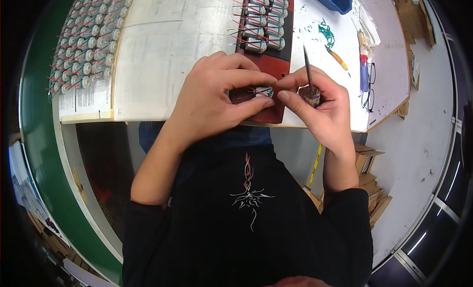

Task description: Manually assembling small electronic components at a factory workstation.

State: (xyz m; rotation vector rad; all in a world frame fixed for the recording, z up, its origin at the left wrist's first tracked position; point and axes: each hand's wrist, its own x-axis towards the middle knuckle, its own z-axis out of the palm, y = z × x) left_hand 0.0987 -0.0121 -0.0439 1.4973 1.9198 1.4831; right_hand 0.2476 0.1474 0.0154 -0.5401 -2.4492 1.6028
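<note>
Silver and small, a motor (266,91) with red wires sits over a red tray (271,65), held between the thumb and forefinger of the left hand (212,89). The right hand (325,102) is closed round a pointed tool (308,72), tip aimed away from the body; its thumb and forefinger nearly meet beside the motor, though whether they pinch anything is too small to tell. Good handling here would mean a steady left grip, wires kept clear of the fingertips, and the tool's point kept off both hands. Beyond the hands stand rows of similar motors (255,31); right of them, green scraps (325,34) and a yellow-handled tool (337,57).
</note>
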